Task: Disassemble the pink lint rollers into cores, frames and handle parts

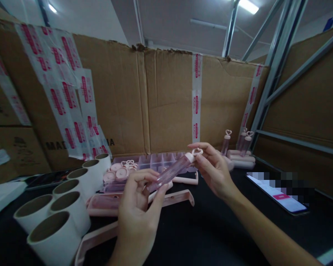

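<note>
**Pink tube held between two hands**

The left hand (137,207) pinches the lower end of a clear pink tube (173,170); the right hand (215,168) grips its heart-looped cap (195,152). White paper rolls (58,221) lie left of the left hand; a compartment tray (155,160) sits beyond.

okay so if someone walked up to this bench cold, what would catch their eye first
Dead centre, a clear pink tube with a heart-loop cap is held over the black table, the left hand at its base, the right hand at the cap. White tape rolls crowd the near left, and a lit phone lies at right.
</note>
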The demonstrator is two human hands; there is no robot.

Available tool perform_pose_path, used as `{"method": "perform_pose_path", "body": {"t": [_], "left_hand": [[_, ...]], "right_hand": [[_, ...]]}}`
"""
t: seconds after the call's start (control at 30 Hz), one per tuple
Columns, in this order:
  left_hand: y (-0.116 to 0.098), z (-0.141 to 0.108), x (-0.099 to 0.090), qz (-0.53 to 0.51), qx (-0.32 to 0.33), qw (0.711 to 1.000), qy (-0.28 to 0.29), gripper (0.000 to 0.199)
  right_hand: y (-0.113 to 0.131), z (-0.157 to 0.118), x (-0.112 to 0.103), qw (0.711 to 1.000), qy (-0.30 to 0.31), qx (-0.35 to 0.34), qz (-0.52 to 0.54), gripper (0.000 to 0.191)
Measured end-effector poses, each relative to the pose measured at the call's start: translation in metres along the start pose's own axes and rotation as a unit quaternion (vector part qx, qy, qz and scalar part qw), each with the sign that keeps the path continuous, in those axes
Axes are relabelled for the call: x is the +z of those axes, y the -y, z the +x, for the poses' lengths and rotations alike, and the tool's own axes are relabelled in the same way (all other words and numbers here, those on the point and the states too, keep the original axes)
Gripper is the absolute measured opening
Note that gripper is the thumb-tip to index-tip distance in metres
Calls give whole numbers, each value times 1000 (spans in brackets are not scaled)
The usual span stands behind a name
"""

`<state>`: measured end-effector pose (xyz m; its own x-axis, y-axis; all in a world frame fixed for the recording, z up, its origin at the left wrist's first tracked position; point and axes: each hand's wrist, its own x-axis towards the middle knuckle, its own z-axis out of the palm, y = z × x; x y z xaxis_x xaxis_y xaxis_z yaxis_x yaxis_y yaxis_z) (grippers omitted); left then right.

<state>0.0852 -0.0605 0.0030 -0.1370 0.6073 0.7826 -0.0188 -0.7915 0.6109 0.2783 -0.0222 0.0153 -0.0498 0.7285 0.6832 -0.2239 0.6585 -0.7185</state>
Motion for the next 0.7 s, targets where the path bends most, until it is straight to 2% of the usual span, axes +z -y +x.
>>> {"method": "perform_pose_path", "body": {"t": [0.13, 0.3, 0.43, 0.57, 0.7], "left_hand": [[-3, -3, 1, 50, 56, 997, 8, 31], [0, -7, -5, 113, 46, 992, 36, 31], [3, -7, -9, 239, 73, 964, 89, 27], [9, -10, -9, 318, 78, 932, 153, 37], [14, -15, -9, 362, 74, 914, 168, 42]], "right_hand": [[-1, -1, 3, 1000, -4, 17, -15, 32], [-6, 0, 9, 998, -47, 51, 11, 34], [-8, -2, 17, 992, -91, 82, 12, 31], [-5, -10, 30, 990, -128, 54, -38, 25], [-2, -25, 48, 989, -123, 36, -70, 23]]}}
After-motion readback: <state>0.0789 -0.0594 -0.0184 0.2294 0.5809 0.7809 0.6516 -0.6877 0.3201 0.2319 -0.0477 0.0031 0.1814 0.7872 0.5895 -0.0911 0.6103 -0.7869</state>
